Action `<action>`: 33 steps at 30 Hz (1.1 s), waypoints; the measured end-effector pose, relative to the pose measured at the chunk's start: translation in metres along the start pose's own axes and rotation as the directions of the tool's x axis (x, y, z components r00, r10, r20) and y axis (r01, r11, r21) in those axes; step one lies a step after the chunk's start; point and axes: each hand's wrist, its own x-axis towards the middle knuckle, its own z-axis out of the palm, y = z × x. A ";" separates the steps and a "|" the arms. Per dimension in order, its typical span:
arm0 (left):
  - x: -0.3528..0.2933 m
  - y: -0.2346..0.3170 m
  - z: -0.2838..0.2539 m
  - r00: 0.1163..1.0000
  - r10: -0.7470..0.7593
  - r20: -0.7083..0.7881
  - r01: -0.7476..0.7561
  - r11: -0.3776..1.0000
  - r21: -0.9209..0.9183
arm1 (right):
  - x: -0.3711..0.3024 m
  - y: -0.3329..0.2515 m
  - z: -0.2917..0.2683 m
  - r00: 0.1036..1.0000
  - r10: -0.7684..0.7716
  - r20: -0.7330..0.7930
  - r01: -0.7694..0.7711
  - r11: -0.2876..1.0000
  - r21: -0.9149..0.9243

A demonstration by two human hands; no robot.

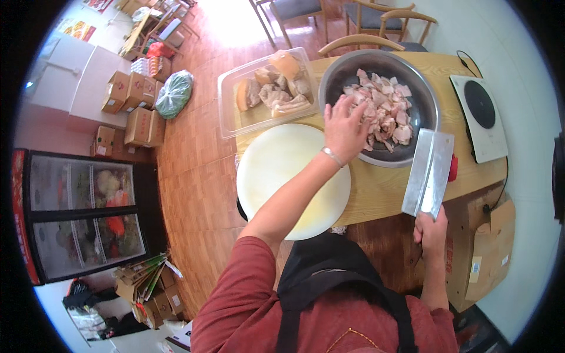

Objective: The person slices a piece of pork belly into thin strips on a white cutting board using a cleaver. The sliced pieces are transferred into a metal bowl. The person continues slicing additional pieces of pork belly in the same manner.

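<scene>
My left hand reaches over the near left rim of a large steel bowl, fingers spread at the edge of a heap of cut raw meat pieces. No piece shows held in it. To the right, my right hand is wrapped round the handle of a cleaver, its broad blade raised upright in front of the bowl's near right side. Below my left forearm lies a round white cutting board. Behind the board, a clear plastic tub holds several large chunks of meat.
The wooden table carries a white hotplate with a cord at the right. A red object sits partly behind the cleaver. Chairs stand beyond; a cardboard box is below right. A glass-door fridge stands left.
</scene>
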 end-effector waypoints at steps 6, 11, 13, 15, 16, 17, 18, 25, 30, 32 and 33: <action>0.003 -0.128 -0.063 0.942 -0.337 0.017 0.326 0.922 0.208 | -0.008 0.017 0.026 0.992 0.063 0.112 -0.069 0.996 0.051; 0.029 -0.181 -0.107 0.765 -0.449 0.461 0.400 0.893 0.205 | 0.004 0.007 0.055 0.983 0.068 0.173 -0.068 0.998 -0.006; 0.034 -0.198 -0.111 0.751 -0.386 0.536 0.343 0.921 0.183 | 0.008 0.000 0.067 0.981 0.074 0.180 -0.072 0.997 -0.020; 0.036 -0.209 -0.109 0.760 -0.257 0.597 0.219 0.966 0.137 | 0.012 0.000 0.078 0.980 0.080 0.184 -0.077 0.997 -0.027; 0.036 -0.216 -0.110 0.749 -0.228 0.622 0.208 0.972 0.106 | 0.014 -0.001 0.083 0.979 0.083 0.186 -0.079 0.996 -0.030; 0.039 -0.218 -0.114 0.739 -0.194 0.645 0.194 0.978 0.072 | 0.014 -0.003 0.089 0.980 0.088 0.179 -0.083 0.996 -0.037; 0.041 -0.220 -0.115 0.728 -0.159 0.667 0.180 0.983 0.037 | 0.015 -0.006 0.098 0.981 0.093 0.171 -0.086 0.995 -0.044; 0.054 -0.243 -0.108 0.717 -0.341 0.608 0.553 0.810 -0.197 | 0.019 -0.012 0.126 0.974 0.130 0.186 -0.122 0.991 -0.057; 0.042 -0.269 -0.128 0.620 -0.441 0.649 0.784 0.333 -0.523 | 0.020 -0.014 0.131 0.973 0.116 0.198 -0.111 0.993 -0.038; 0.038 -0.248 -0.147 0.614 -0.429 0.662 0.781 0.210 -0.589 | 0.020 -0.013 0.130 0.972 0.103 0.211 -0.100 0.995 -0.026; 0.038 -0.223 -0.160 0.639 -0.407 0.653 0.757 0.181 -0.628 | 0.020 -0.012 0.129 0.972 0.093 0.215 -0.091 0.996 -0.020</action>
